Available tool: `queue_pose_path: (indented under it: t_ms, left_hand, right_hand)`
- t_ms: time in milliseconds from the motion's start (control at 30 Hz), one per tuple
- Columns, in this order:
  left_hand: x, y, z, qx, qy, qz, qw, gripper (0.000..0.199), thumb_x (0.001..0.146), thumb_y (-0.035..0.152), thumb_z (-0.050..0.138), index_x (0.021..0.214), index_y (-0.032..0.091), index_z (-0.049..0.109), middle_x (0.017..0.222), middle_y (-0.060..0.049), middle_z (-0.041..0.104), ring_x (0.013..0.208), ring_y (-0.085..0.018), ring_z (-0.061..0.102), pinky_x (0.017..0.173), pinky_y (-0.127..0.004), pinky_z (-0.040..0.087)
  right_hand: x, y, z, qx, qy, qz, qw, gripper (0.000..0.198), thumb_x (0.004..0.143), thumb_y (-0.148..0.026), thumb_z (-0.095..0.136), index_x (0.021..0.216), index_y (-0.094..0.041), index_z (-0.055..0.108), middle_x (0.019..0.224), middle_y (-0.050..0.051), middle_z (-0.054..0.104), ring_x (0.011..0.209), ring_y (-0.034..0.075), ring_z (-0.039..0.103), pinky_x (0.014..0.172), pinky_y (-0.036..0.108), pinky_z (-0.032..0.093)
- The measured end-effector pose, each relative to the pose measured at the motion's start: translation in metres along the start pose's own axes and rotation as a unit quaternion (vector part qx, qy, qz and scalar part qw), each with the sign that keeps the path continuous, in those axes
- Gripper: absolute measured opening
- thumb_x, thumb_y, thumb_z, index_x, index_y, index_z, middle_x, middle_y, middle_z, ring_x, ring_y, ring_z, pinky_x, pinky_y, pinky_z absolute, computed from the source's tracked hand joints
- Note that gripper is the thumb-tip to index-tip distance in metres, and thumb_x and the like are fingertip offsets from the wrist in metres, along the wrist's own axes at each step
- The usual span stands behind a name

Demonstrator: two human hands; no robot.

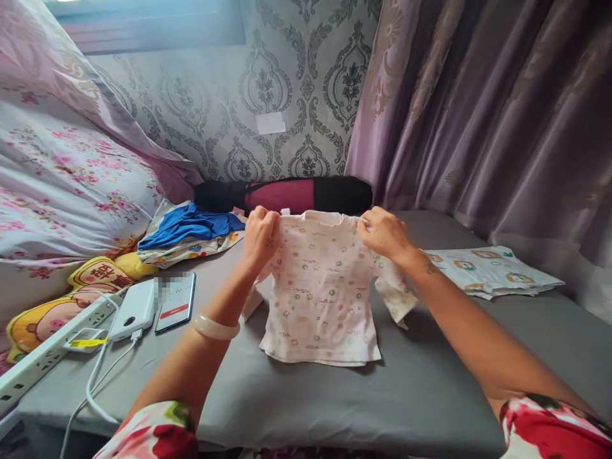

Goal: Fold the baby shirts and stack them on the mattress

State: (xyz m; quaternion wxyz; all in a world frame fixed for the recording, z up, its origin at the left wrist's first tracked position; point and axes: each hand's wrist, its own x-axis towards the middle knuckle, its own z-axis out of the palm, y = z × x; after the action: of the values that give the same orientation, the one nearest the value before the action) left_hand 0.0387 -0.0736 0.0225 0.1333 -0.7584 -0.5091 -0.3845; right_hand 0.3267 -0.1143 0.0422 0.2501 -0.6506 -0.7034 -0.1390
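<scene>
White and printed, a small shirt (pixel 320 296) in the head view stretches between the left grip (pixel 262 239) and right grip (pixel 385 236), each pinching a shoulder; blue cloth (pixel 191 226) lies left of the grips, a folded patterned cloth (pixel 497 271) right.

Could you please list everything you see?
Baby shirt: one, whitish, centre
Garment: one, blue, back left
Patterned cloth: one, multicoloured, under garment
Folded cloth: one, white, right
Smartphone: one, pale screen, left
Power bank: one, white, left
Power strip: one, white, left
Adapter: one, white, left
Cables: two, white, front left
Pig cushion: one, yellow, left
Bundle: one, black-magenta, back
Curtains: two, mauve, either side
Floral cloth: one, white-pink, left
Wallpaper: one, grey, back
Wall plate: one, white, back
Window: one, bluish, upper left
Bedsheet: one, grey, beneath
Bangle: one, white, left forearm
Sleeves: two, red floral, bottom
Left grip: one, bare, shirt shoulder
Right grip: one, bare, shirt shoulder
</scene>
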Motion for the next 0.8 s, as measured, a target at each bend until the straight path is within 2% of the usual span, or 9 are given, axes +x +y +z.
queue_pose_path:
  t_ms: [133,267,567,800]
  left_hand:
    - [-0.022,-0.017,0.056,0.002,-0.102,-0.036,0.994,0.028,0.095,0.022,0.036,0.088,0.017,0.063,0.092,-0.011,0.057,0.092,-0.024,0.052,0.086,-0.036,0.041]
    - [-0.033,-0.023,0.089,0.014,-0.152,-0.068,0.986,0.029,0.095,0.02,0.035,0.095,0.017,0.063,0.098,-0.012,0.059,0.095,-0.024,0.053,0.088,-0.035,0.04]
    - [-0.036,-0.026,0.125,0.069,-0.212,-0.126,0.967,0.031,0.098,0.024,0.031,0.103,0.016,0.061,0.107,-0.015,0.058,0.101,-0.027,0.052,0.086,-0.036,0.037]
    - [-0.027,-0.039,0.147,0.098,-0.22,-0.101,0.965,0.032,0.097,0.023,0.029,0.104,0.016,0.06,0.108,-0.016,0.057,0.101,-0.029,0.051,0.086,-0.038,0.036]
  right_hand:
    - [-0.009,0.004,0.049,-0.006,-0.117,0.007,0.993,0.029,0.096,-0.029,0.04,0.1,-0.02,0.067,0.107,0.01,0.061,0.089,0.022,0.06,0.068,0.03,0.041]
    - [-0.016,0.005,0.085,-0.013,-0.156,0.038,0.987,0.032,0.1,-0.03,0.034,0.109,-0.02,0.063,0.114,0.011,0.058,0.095,0.024,0.06,0.073,0.031,0.041]
    - [-0.009,0.013,0.139,-0.028,-0.187,0.044,0.981,0.033,0.102,-0.031,0.03,0.113,-0.019,0.059,0.119,0.013,0.056,0.105,0.025,0.056,0.077,0.032,0.04]
    - [0.012,0.022,0.165,-0.035,-0.209,0.029,0.977,0.035,0.102,-0.03,0.029,0.114,-0.019,0.06,0.12,0.015,0.056,0.108,0.026,0.055,0.082,0.033,0.041]
